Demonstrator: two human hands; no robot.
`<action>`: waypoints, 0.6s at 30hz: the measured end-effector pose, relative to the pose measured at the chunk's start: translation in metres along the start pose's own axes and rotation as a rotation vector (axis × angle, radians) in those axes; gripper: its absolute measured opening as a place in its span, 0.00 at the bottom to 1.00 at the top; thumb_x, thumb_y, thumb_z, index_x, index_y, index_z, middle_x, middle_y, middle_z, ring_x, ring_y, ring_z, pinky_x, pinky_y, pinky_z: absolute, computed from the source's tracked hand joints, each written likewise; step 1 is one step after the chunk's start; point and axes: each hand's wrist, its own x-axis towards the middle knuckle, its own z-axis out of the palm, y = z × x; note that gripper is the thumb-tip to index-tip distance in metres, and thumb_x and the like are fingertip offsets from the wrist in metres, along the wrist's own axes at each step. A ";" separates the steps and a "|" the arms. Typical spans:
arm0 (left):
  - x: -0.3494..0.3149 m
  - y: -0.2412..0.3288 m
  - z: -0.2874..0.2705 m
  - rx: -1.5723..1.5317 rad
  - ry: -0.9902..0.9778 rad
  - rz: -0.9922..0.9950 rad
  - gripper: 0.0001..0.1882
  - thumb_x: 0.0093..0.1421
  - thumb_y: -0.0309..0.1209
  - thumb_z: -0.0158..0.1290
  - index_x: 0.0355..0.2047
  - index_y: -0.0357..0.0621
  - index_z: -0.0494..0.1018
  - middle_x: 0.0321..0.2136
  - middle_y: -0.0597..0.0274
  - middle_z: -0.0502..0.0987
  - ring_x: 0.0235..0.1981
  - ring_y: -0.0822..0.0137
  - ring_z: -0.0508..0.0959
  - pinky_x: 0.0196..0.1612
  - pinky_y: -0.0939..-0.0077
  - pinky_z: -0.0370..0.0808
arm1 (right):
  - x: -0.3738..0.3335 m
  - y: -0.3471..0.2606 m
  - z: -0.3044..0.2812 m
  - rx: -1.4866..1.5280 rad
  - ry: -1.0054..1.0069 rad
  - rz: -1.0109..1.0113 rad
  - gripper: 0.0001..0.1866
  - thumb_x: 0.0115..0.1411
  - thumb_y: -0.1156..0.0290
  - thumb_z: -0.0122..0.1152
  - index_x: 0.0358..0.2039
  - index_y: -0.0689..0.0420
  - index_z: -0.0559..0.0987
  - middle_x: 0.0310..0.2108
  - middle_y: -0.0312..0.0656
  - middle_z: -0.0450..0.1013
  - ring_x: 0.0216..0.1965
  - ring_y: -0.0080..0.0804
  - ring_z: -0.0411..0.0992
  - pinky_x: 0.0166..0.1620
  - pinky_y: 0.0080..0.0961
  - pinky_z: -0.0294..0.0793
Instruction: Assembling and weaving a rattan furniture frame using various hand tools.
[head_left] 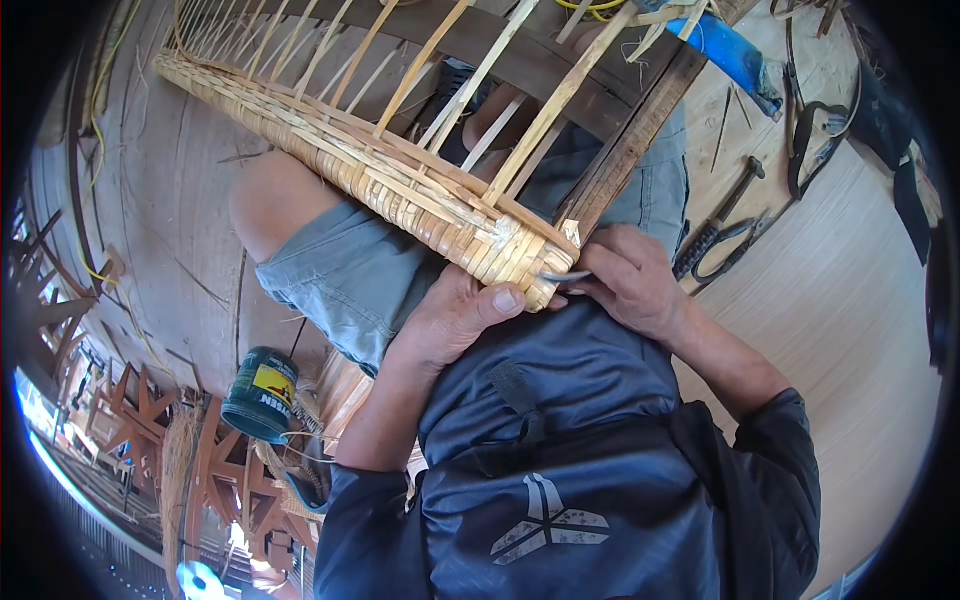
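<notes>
Across my lap lies a woven rattan frame (375,185), its thick edge bound with pale strips and a row of thin rods standing from it. My left hand (455,318) grips the bound corner from below, with the thumb pressed on the wrapping near its tip. At the other side of the corner, my right hand (637,280) is closed with its fingertips pinched round a slim, curved grey metal tool (566,276). That tool lies across the end of the wrapping; its handle is hidden by my fingers. A dark wooden bar (625,165) meets the frame just beyond my right hand.
On the board to the right lie a hammer (735,195) and dark-handled shears (715,250). Further off are a frame saw (815,150) and a blue plastic piece (725,55). A green can (262,395) stands at the left, near brown wooden parts (135,415).
</notes>
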 end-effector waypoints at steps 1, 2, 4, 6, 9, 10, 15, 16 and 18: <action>0.000 0.002 0.001 0.064 0.008 0.009 0.44 0.51 0.53 0.58 0.53 0.26 0.59 0.42 0.47 0.74 0.45 0.57 0.75 0.49 0.62 0.73 | 0.001 -0.001 -0.001 0.009 0.020 -0.018 0.17 0.45 0.65 0.66 0.35 0.54 0.73 0.26 0.39 0.68 0.27 0.37 0.70 0.28 0.31 0.69; -0.003 0.005 0.003 0.072 0.039 0.016 0.44 0.51 0.53 0.58 0.53 0.26 0.59 0.42 0.47 0.74 0.45 0.57 0.75 0.49 0.62 0.73 | 0.001 -0.001 -0.002 0.007 0.051 -0.044 0.17 0.46 0.65 0.66 0.35 0.54 0.73 0.27 0.39 0.68 0.28 0.38 0.70 0.29 0.30 0.69; -0.010 0.016 0.010 0.338 0.133 -0.012 0.34 0.55 0.50 0.56 0.48 0.29 0.67 0.37 0.52 0.76 0.43 0.62 0.75 0.46 0.70 0.72 | -0.005 -0.003 -0.009 0.078 0.130 0.023 0.15 0.48 0.65 0.66 0.35 0.55 0.73 0.28 0.41 0.69 0.28 0.39 0.69 0.30 0.28 0.69; -0.029 0.032 0.022 0.726 0.202 -0.059 0.25 0.56 0.43 0.55 0.45 0.33 0.69 0.34 0.55 0.77 0.38 0.67 0.76 0.42 0.73 0.72 | -0.026 -0.011 -0.026 0.180 0.202 0.335 0.11 0.55 0.68 0.61 0.37 0.57 0.72 0.28 0.41 0.68 0.28 0.33 0.69 0.31 0.24 0.69; -0.054 0.053 0.039 1.005 0.487 -0.135 0.09 0.58 0.31 0.53 0.36 0.39 0.75 0.27 0.60 0.77 0.31 0.75 0.75 0.36 0.79 0.72 | -0.049 0.003 -0.039 0.365 0.565 0.620 0.09 0.60 0.68 0.54 0.38 0.59 0.71 0.26 0.32 0.65 0.26 0.20 0.63 0.28 0.18 0.64; -0.059 0.060 0.040 0.996 0.560 -0.012 0.08 0.58 0.29 0.53 0.34 0.37 0.75 0.28 0.59 0.77 0.30 0.74 0.76 0.35 0.79 0.71 | -0.056 0.011 -0.041 0.478 0.598 0.731 0.10 0.61 0.67 0.52 0.39 0.59 0.70 0.25 0.30 0.64 0.25 0.16 0.61 0.27 0.16 0.62; -0.035 0.115 -0.017 1.402 0.970 0.766 0.11 0.60 0.33 0.50 0.32 0.36 0.74 0.23 0.56 0.75 0.26 0.66 0.76 0.34 0.74 0.71 | -0.073 0.038 -0.023 0.608 0.618 0.778 0.09 0.64 0.67 0.49 0.36 0.59 0.70 0.20 0.28 0.59 0.18 0.12 0.56 0.21 0.12 0.56; -0.028 0.132 -0.037 1.430 1.113 0.580 0.14 0.60 0.36 0.49 0.31 0.36 0.74 0.23 0.53 0.75 0.26 0.63 0.76 0.33 0.72 0.71 | -0.075 0.041 -0.018 0.588 0.608 0.835 0.09 0.65 0.67 0.47 0.37 0.60 0.69 0.21 0.29 0.58 0.18 0.12 0.54 0.20 0.12 0.55; -0.014 0.167 -0.076 1.488 1.255 0.472 0.21 0.60 0.43 0.46 0.29 0.34 0.74 0.22 0.49 0.75 0.24 0.59 0.76 0.31 0.69 0.70 | -0.076 0.044 -0.010 0.601 0.595 0.759 0.09 0.65 0.66 0.48 0.37 0.60 0.70 0.20 0.28 0.58 0.17 0.12 0.54 0.20 0.11 0.54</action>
